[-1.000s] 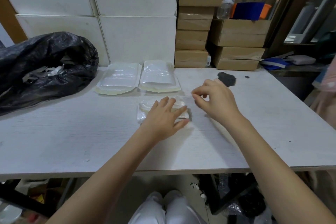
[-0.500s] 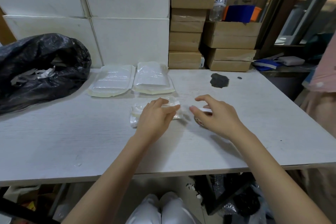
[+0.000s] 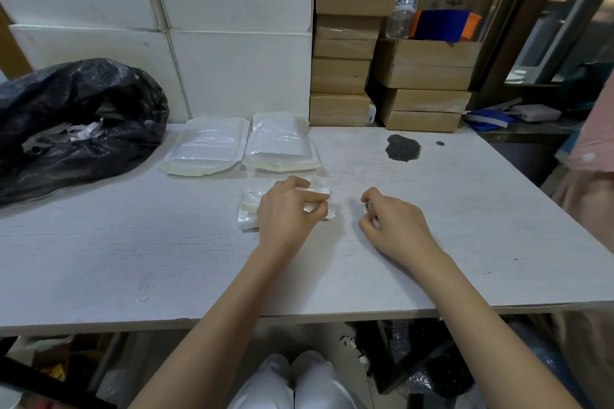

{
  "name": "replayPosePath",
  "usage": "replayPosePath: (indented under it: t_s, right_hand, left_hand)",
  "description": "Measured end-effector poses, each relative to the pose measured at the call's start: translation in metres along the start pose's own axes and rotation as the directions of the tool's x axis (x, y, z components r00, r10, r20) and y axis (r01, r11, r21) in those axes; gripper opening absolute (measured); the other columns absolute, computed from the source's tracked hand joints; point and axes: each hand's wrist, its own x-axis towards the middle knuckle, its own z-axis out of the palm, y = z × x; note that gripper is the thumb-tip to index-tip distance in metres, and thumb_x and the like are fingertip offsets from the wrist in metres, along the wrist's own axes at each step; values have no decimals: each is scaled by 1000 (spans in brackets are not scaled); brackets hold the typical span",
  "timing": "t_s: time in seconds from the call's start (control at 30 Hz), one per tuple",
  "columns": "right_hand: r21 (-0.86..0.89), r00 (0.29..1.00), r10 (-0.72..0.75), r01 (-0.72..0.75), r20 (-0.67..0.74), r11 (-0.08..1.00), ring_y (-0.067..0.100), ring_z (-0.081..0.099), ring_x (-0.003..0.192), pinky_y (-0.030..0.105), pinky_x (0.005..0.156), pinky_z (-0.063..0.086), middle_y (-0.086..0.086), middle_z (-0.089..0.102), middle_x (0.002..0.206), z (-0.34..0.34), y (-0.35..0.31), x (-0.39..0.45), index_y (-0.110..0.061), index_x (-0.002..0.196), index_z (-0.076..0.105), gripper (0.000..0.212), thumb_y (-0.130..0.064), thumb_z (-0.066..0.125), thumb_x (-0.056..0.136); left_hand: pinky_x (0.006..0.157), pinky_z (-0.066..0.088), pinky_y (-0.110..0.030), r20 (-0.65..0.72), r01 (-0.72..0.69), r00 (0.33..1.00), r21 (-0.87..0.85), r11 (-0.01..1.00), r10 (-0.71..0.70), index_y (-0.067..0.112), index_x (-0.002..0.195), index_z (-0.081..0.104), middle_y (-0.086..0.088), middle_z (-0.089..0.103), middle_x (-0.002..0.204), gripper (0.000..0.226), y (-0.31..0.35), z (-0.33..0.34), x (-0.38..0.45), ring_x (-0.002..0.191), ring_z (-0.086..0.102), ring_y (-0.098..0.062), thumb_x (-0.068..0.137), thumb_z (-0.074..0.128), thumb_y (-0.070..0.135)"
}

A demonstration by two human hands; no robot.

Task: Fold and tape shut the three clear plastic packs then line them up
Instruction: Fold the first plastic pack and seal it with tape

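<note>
Left fingers: my left hand (image 3: 288, 209) lies on the small folded clear plastic pack (image 3: 252, 207), fingers curled over its right end and pinching the folded flap down.
Right fingers: my right hand (image 3: 393, 222) has its fingers curled in tight around something small at the fingertips; I take it for a bit of tape, but I cannot tell what it is.
Change: a second ago my left hand lay flat across the pack and my right hovered just beside it with a raised pinch; now the left has bunched over the right end, and the right has dropped to the white wood-grain tabletop (image 3: 133, 242) a little further right, apart from the pack.
Meaning: I judge the fold is made and held, and the taping of this last pack is about to follow.
Pack position: centre of the tabletop, nearer me than the other two.
Pack count: three, with the larger flat clear pack on the left (image 3: 206, 148) and its twin on the right (image 3: 280, 143) side by side at the far edge.
Other counts: one crumpled black plastic bag (image 3: 76, 116) far left, one dark stain (image 3: 402, 148) far right, two hands.
</note>
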Motion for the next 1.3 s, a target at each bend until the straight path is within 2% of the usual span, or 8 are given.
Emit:
replayPosePath:
  t_s: [0.27,0.37,0.47,0.73,0.93,1.07,1.17,1.3]
  right_hand:
    - [-217,995,-74,56,-74,975,31,54,80,34,63,41,10,58,80,9,-4,25,-6,89,60,17,-19,50,86]
    - [174,962,-77,125,-260,977,22,55,77,30,63,41,7,58,81,9,-22,24,-5,85,68,11,-11,59,85]
    - [549,986,-105,161,-132,820,15,58,81,23,75,47,3,62,88,6,-50,29,-6,91,72,15,-4,58,86]
    - [376,979,-193,153,71,914,18,54,82,33,74,44,-4,54,85,6,-56,44,-9,82,61,13,-11,50,88]
    - [187,983,-160,142,87,972,18,53,84,32,71,41,0,58,91,1,-70,47,-9,85,60,21,-29,55,90]
    - [121,985,-137,125,104,985,21,53,88,31,68,37,-1,54,89,-3,-78,47,-13,81,53,16,-26,54,88]
    - [78,989,-92,84,111,993,24,54,89,32,68,38,3,56,92,-4,-87,50,-12,84,53,12,-24,53,86]
    - [84,988,-129,122,82,989,26,53,95,34,74,41,8,56,101,-1,-99,51,-7,96,58,14,-9,48,86]
  left_hand:
    - [96,36,-31,-9,-56,998,-1,998,56,27,131,51,4,61,116,52,-3,2,0,113,52,-19,82,65,34]
    - [98,34,-31,-66,-87,994,-33,996,85,16,131,48,2,62,117,56,-8,11,-3,113,54,-22,81,66,32]
    - [101,34,-34,-103,-102,990,-44,994,97,9,132,46,-3,61,120,56,-11,14,-5,114,54,-25,82,62,26]
    - [112,29,-36,103,-172,974,-258,951,204,13,136,40,-7,45,132,62,-19,3,-4,127,41,-21,75,53,19]
    - [85,55,-23,37,150,950,-926,348,-309,10,99,60,-11,64,101,25,-30,-71,4,98,63,-22,86,52,-10]
    - [48,48,-18,83,383,899,-627,678,-430,9,98,62,-9,62,84,14,-53,-92,1,67,58,-12,86,64,16]
    - [41,41,-17,300,539,840,-553,635,-452,6,86,61,-5,60,70,19,-59,-79,-7,54,53,-12,84,68,23]
    - [39,40,-13,288,548,827,-605,577,-483,3,77,65,-4,58,60,11,-65,-67,-13,38,50,-1,84,65,12]
